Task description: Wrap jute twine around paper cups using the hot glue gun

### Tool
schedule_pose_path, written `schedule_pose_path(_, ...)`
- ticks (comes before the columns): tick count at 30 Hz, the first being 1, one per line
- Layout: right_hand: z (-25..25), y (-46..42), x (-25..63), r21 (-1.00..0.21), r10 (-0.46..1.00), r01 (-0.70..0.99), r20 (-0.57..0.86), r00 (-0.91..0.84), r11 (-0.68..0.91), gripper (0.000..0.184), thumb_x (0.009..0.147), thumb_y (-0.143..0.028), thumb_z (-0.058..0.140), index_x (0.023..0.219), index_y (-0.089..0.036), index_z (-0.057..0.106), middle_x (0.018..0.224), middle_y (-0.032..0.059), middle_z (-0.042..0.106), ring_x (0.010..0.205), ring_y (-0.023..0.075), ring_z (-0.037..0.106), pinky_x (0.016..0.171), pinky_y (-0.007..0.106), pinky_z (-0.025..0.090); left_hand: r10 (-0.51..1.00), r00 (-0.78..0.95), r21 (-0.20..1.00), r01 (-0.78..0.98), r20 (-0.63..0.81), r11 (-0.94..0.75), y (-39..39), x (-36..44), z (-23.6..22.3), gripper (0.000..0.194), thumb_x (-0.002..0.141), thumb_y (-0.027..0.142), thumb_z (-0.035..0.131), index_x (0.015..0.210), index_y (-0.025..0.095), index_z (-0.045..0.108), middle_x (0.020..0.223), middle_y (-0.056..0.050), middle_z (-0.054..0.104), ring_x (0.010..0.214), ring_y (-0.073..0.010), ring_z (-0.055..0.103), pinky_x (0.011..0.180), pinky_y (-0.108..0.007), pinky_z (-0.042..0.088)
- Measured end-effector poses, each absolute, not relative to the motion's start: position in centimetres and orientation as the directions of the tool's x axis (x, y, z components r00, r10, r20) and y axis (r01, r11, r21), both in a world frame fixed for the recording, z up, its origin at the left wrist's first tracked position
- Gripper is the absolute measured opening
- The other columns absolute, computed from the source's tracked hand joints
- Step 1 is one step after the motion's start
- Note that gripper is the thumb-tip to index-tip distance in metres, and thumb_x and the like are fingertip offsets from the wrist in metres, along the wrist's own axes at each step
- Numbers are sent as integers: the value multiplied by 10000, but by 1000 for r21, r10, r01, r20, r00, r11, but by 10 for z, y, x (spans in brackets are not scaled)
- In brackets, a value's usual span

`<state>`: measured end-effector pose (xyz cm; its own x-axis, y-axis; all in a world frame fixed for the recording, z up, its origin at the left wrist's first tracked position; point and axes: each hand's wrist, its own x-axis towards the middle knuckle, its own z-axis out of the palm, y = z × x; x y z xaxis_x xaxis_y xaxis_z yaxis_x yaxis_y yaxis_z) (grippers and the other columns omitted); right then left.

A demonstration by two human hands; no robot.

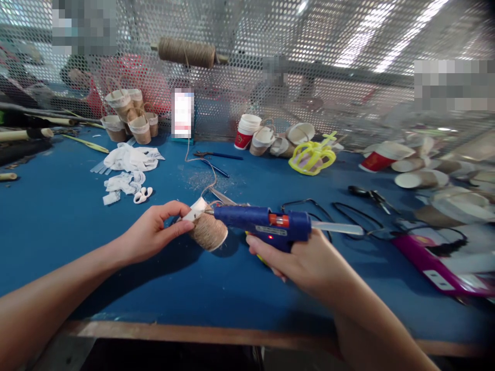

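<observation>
"Head view: how does the glue gun [243, 219] lie?"

"Mid-frame, above the counter [170, 299], its long axis almost level. Your nozzle [209, 211] points left; a translucent glue stick [340, 228] juts out rightward."

"And the twine-wrapped cup [209, 233]?"

"Just left of your gun's body, tipped, its axis slanting from upper left to lower right."

"Their looks?"

"Your gun is dark blue with an orange-red inset and a lit red light. Your cup is brown-wound, white at both ends."

"The hands?"

"Your right hand [303, 255] wraps the gun's grip; your left hand [160, 229] pinches the cup's white upper-left end. Whether the nozzle touches there, I cannot tell."
</observation>
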<state>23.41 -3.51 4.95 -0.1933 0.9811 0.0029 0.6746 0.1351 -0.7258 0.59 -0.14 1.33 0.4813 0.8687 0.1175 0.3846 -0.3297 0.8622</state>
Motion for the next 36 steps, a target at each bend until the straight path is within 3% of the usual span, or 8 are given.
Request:
schedule_pose_path(3, 53, -35, 236, -768, 978, 641, -126, -164, 9, 258, 729, -412, 508, 584, -200, 483, 383, -47, 446, 324, 94, 402, 348, 233, 359, 863, 490, 870, 365, 122, -330, -2, 5, 14, 160, 813, 271, 463, 774, 143, 551, 885, -65, 601, 847, -174, 532, 809, -307, 397)
schedule_pose_path(6, 56, -34, 237, -778, 976, 628, -156, -153, -26, 269, 717, -431, 519, 582, -203, 472, 376, -53, 432, 333, 94, 407, 358, 227, 362, 853, 504, 872, 350, 132, -342, -1, 4, 14, 148, 816, 262, 466, 770, 147, 546, 889, -62, 591, 842, -168, 527, 805, -298, 395)
schedule_pose_path(14, 56, -30, 239, -787, 976, 617, -136, -170, -2, 242, 715, -412, 536, 601, -201, 508, 364, -55, 439, 316, 87, 404, 349, 217, 364, 837, 520, 886, 292, 169, -360, -1, 4, 14, 127, 813, 243, 476, 745, 152, 533, 859, -48, 583, 818, -154, 521, 790, -273, 402)
schedule_pose_path(25, 57, -33, 239, -785, 979, 619, -130, -156, -6, 294, 715, -409, 534, 521, -209, 440, 350, -52, 425, 320, 86, 406, 359, 221, 368, 831, 528, 891, 272, 177, -363, 0, 4, 13, 119, 813, 227, 474, 752, 142, 532, 848, -49, 565, 801, -151, 511, 783, -286, 394)
schedule_pose_path(30, 51, -36, 238, -794, 983, 607, -123, -134, -16, 252, 718, -424, 525, 623, -194, 489, 372, -60, 430, 311, 88, 393, 329, 224, 345, 841, 519, 882, 310, 156, -354, 0, 4, 13, 141, 814, 251, 467, 764, 143, 540, 853, -51, 572, 816, -162, 518, 787, -294, 398)
schedule_pose_path(36, 53, -39, 233, -761, 973, 637, -33, -227, 123, 205, 742, -351, 515, 620, -186, 520, 375, -57, 451, 303, 83, 408, 322, 217, 348, 852, 505, 874, 342, 139, -345, -1, 4, 14, 149, 810, 260, 465, 754, 140, 535, 848, -50, 569, 808, -156, 515, 789, -290, 394)
